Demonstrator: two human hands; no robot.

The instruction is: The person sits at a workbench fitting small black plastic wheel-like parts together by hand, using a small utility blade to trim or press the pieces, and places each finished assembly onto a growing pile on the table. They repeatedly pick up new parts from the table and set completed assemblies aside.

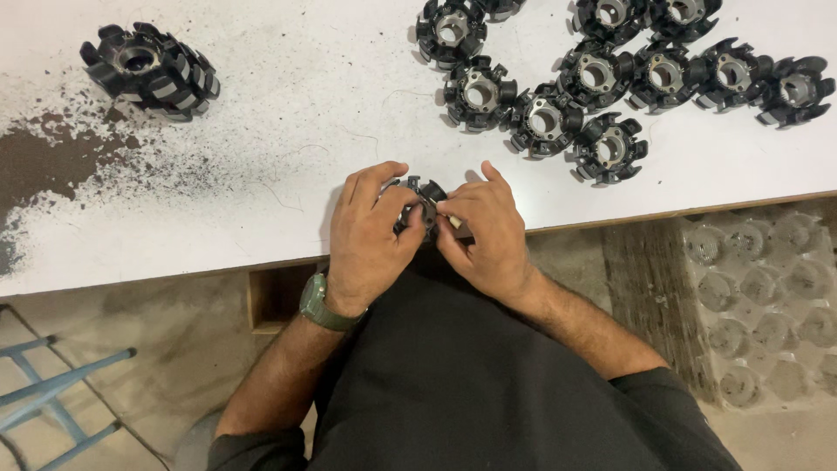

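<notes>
Your left hand (366, 235) curls around a black toothed stator core (420, 199), clasping it at the near edge of the white table (288, 131). Your right hand (486, 228) is closed too, pinching a small pale piece (455, 221) against the core's right side. A green-strapped watch (321, 303) sits on your left wrist. At one to two o'clock from the hands, a cluster of similar black cores (602, 74) lies on the table. At ten o'clock, well apart, a stacked pair of cores (150, 70) rests beside dark powder (52, 166).
</notes>
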